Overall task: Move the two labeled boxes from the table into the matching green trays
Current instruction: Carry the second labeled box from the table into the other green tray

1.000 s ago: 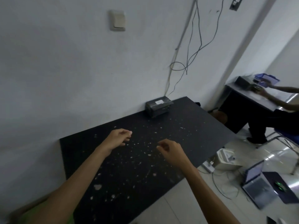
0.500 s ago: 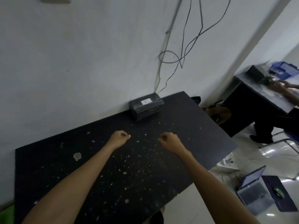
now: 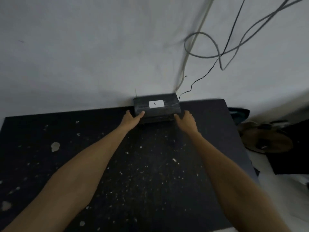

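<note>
**Observer:** Which step are you working on?

**Operator:** I'm reaching for the box (image 3: 156, 108) labelled A, sitting at the far edge of the table (image 3: 66, 131) against the wall (image 3: 83, 56). My left hand (image 3: 132, 118) is touching its left end, fingers spread; my right hand (image 3: 186, 120) is cupping the right end, fingers loosely curled, not yet clamping.

**Observer:** And next?

**Operator:** I'm judging it needs both palms squeezing inward, then lifting. No green tray is showing.

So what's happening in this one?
A person is reaching across a black table with both bare hands to a dark box labelled A, which sits at the far edge against the wall. The left hand and right hand are at its two ends. It looks not yet lifted. No green tray is in view.
</note>
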A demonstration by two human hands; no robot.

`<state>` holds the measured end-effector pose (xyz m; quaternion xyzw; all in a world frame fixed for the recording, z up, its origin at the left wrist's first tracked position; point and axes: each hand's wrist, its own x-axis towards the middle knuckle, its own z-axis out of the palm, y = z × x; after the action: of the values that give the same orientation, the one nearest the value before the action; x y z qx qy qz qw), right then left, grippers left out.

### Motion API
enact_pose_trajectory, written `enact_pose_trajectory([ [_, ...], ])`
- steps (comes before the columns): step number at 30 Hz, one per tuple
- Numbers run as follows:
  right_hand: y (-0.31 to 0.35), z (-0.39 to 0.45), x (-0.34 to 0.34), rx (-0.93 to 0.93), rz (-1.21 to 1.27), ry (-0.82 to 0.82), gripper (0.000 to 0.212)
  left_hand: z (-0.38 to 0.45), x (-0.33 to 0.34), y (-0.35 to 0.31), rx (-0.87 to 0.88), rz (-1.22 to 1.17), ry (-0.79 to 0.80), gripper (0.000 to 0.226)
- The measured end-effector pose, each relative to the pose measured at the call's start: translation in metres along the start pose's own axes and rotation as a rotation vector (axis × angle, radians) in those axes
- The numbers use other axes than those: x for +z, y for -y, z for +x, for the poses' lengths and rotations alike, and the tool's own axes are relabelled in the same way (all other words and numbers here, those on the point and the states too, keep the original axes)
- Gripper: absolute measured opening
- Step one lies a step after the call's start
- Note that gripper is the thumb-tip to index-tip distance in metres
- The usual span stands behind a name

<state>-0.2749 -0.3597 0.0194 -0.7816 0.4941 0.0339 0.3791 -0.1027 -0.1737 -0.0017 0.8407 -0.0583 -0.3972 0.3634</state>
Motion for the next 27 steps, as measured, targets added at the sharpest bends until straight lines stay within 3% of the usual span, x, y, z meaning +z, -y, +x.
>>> enact_pose_trajectory([
  [4, 0.01, 0.045, 0.001, 0.032, 0.141, 0.05, 0.085, 0.033, 0.02, -0.008, 0.006, -0.209, -0.075, 0.101],
  [8, 0.024, 0.06, 0.008, 0.074, 0.231, 0.035, 0.076, 0.038, 0.033, -0.014, 0.065, -0.209, -0.071, 0.086],
  [13, 0.089, -0.03, 0.001, 0.037, 0.395, -0.132, 0.096, -0.042, -0.028, -0.016, 0.324, -0.264, -0.268, 0.083],
  [19, 0.114, -0.075, -0.008, -0.078, 0.365, -0.245, 0.106, -0.09, -0.053, -0.033, 0.419, -0.216, -0.556, 0.086],
  [24, 0.159, -0.121, -0.038, -0.272, 0.476, -0.348, 0.087, -0.143, -0.087, -0.07, 0.509, -0.259, -0.722, 0.086],
  [27, 0.193, -0.188, -0.069, -0.401, 0.485, -0.462, 0.086, -0.208, -0.13, -0.085, 0.633, -0.263, -0.817, 0.084],
])
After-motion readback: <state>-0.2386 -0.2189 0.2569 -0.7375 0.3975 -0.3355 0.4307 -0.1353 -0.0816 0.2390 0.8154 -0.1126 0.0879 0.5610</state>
